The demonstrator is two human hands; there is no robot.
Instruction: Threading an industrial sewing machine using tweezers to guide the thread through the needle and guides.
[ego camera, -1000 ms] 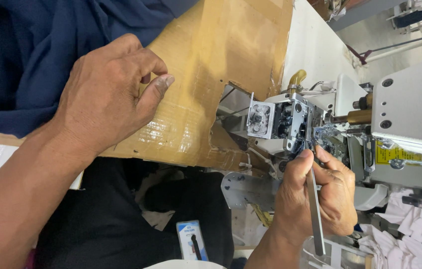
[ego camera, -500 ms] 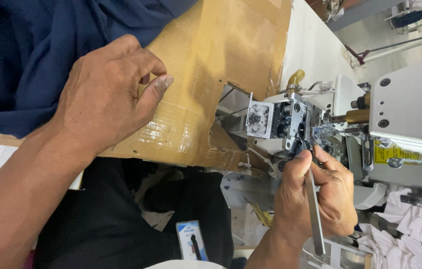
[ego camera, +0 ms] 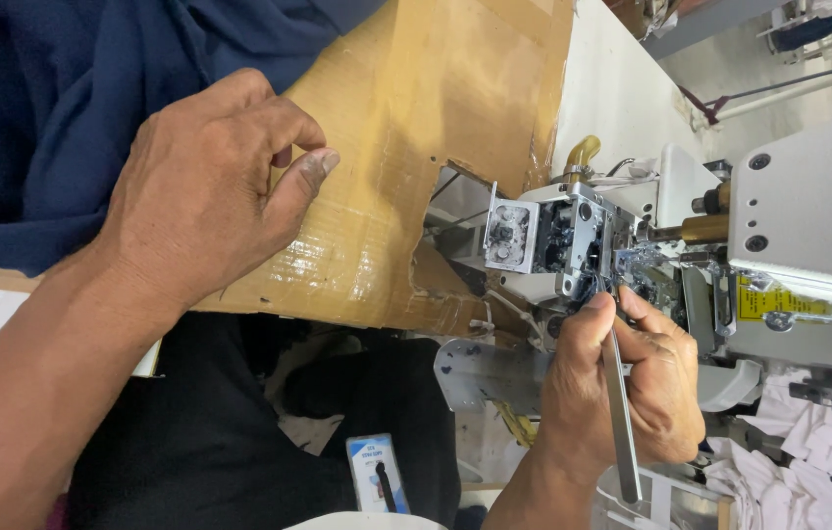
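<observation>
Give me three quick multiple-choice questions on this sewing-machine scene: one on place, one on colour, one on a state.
1. Where does the left hand rest?
A) on the cardboard sheet
B) on the floor
C) on a white rag

2. What colour is the cloth beside that hand?
A) red
B) dark blue
C) yellow

3. How is the right hand?
A) open and empty
B) out of sight
C) closed on metal tweezers

Answers: 1 A, it lies on the brown board; 2 B, navy fabric; 3 C, its fingers pinch the tool at the sewing machine.
</observation>
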